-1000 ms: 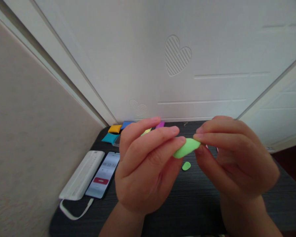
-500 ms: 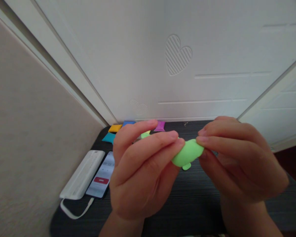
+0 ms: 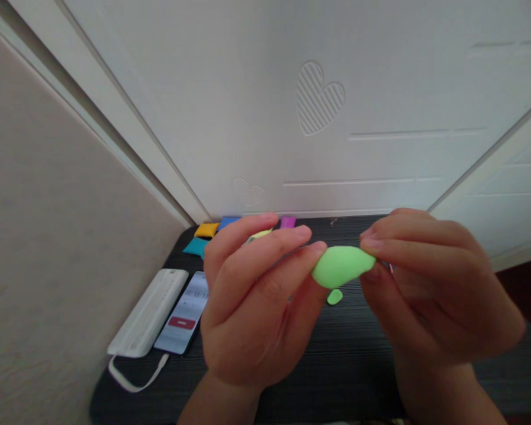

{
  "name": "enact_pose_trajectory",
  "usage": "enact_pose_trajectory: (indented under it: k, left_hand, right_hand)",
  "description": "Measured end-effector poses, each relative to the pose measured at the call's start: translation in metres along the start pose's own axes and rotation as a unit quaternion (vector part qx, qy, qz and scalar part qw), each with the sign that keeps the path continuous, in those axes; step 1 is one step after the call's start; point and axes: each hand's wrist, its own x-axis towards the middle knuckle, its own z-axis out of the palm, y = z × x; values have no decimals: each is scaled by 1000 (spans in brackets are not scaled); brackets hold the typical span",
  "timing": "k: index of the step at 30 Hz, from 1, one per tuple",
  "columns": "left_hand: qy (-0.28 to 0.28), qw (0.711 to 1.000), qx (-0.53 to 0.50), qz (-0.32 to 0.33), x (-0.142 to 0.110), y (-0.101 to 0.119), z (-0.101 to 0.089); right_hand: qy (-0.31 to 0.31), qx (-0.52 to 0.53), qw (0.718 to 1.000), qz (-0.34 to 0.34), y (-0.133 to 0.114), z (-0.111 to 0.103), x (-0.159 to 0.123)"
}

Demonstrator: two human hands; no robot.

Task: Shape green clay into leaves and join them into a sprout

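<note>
A lump of light green modelling clay [image 3: 341, 267] is held up above the dark table between both hands. My left hand [image 3: 261, 295] pinches its left end between thumb and fingers. At the other end, the fingertips of my right hand [image 3: 433, 283] squeeze the clay into a narrow tip. Below the lump, a small flat green piece of clay [image 3: 335, 297] lies on the table. Behind my left fingers a yellow item [image 3: 261, 234] shows only in part.
Beyond my hands lie small packets: orange [image 3: 206, 229], teal [image 3: 195, 247], blue [image 3: 228, 222] and purple [image 3: 288, 222]. A white power bank [image 3: 148, 313] with a cable sits beside a phone [image 3: 181, 316] at the left. A white panel with hearts [image 3: 318, 97] rises behind the table [image 3: 336, 366].
The lump is now longer and more level, with its right end drawn to a point. My right hand has shifted slightly right, and more of the small green piece shows.
</note>
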Motion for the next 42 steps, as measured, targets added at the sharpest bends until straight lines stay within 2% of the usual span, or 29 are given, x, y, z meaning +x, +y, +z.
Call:
enact_pose_trajectory:
  k: [4, 7, 12, 15, 18, 22, 24, 32, 42]
  left_hand:
    - [23, 1000, 1, 6, 1, 2, 2]
    - [35, 999, -9, -17, 1, 2, 7]
    - [54, 998, -18, -36, -3, 0, 13]
    - [60, 998, -11, -35, -4, -3, 15]
    - [58, 998, -8, -29, -4, -5, 17]
    - [56, 998, -18, -24, -4, -5, 21]
    - [60, 998, -27, -25, -3, -5, 20]
    - [55, 996, -59, -27, -4, -5, 12]
    - [62, 994, -81, -26, -6, -3, 12]
  right_hand:
    - [28, 1, 1000, 13, -3, 5, -1]
    - [31, 10, 998, 51, -5, 9, -1]
    - [-1, 47, 988, 147, -5, 15, -3]
    - [-32, 51, 983, 172, -4, 16, -3]
    - [-33, 40, 986, 156, -1, 16, -1]
    - [-29, 27, 996, 81, 3, 14, 1]
    - [-35, 24, 997, 67, 4, 13, 0]
    - [-32, 76, 992, 91, 0, 14, -4]
    - [-40, 104, 990, 80, -5, 12, -2]
